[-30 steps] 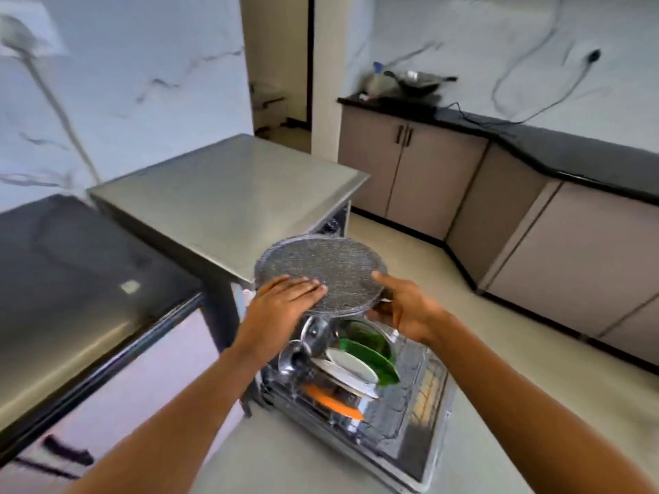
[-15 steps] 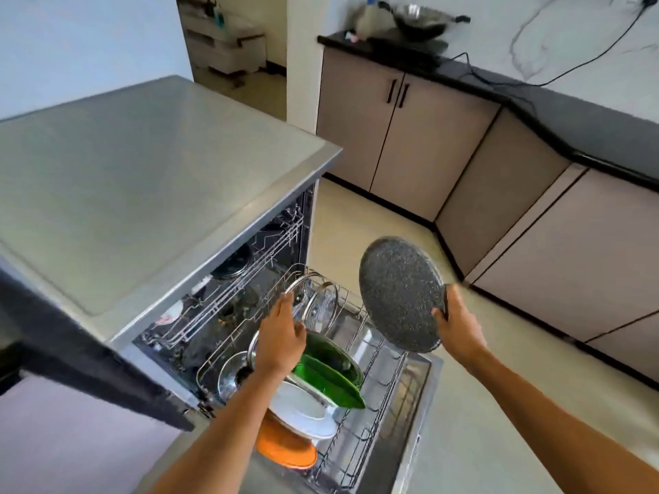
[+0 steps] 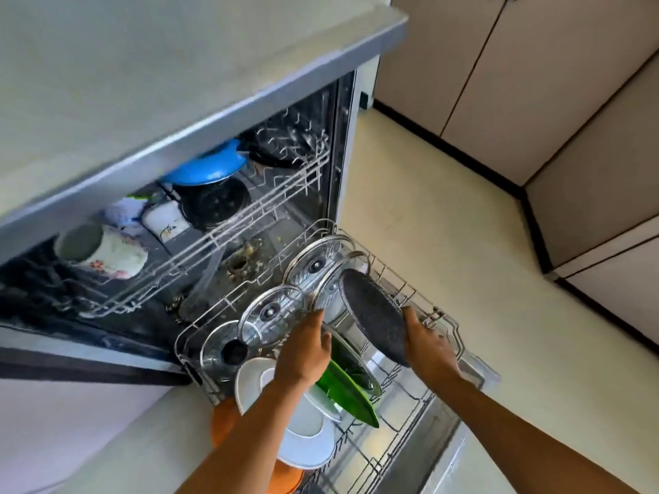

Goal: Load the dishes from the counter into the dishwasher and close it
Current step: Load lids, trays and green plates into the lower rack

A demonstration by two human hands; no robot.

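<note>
The right hand (image 3: 429,347) reaches forward from the lower right and grips the speckled dark plate (image 3: 374,315) at its near rim, thumb on the upper face and fingers hidden behind it. The plate is tilted on edge over the right part of the pulled-out lower rack (image 3: 439,314), its far rim against a large glass lid (image 3: 317,267); whether its lower rim already sits between the tines cannot be told.

The left hand (image 3: 303,354) comes in over the stacked plates with its fingers fairly straight and apart, their tips at the rim of that large lid, between it and a smaller glass lid (image 3: 270,315). It holds nothing; whether it presses on the lid is unclear.

Under the left forearm a white plate (image 3: 306,438) leans in the rack, with a green plate (image 3: 347,392) just to its right and an orange plate (image 3: 223,418) at the near end. A third glass lid (image 3: 226,351) stands at the rack's left corner. These upright dishes crowd the space beside the speckled plate.

Above, the upper rack (image 3: 249,222) carries a blue bowl (image 3: 207,167), a floral mug (image 3: 107,253) on its side and a white cup (image 3: 165,217). The dishwasher door (image 3: 445,443) lies open below the rack. Beige cabinets (image 3: 535,83) line the far side of the pale floor (image 3: 428,208).
</note>
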